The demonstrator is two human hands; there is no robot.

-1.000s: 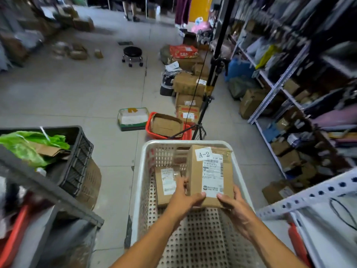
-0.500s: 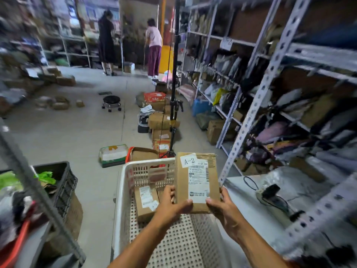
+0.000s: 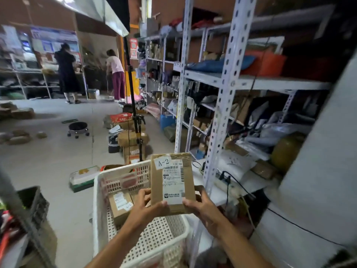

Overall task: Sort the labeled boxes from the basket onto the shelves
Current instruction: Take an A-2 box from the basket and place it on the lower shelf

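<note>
Upright, box (image 3: 172,182) labelled "A-2", left hand (image 3: 148,206) and right hand (image 3: 201,206) clamped on it, above basket (image 3: 108,176)

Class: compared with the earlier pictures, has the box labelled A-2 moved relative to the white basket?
Yes. The A-2 box, gripped by the left hand and right hand, has risen and shifted right, now over the white basket's right rim.

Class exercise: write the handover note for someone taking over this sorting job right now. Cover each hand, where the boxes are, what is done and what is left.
Left hand and right hand both grip the lower corners of the box labeled A-2, held upright above the white basket.
Another labeled box lies in the basket.
Done: the A-2 box is lifted out.
Left: place it on the shelves to the right, then sort the other box.
</note>
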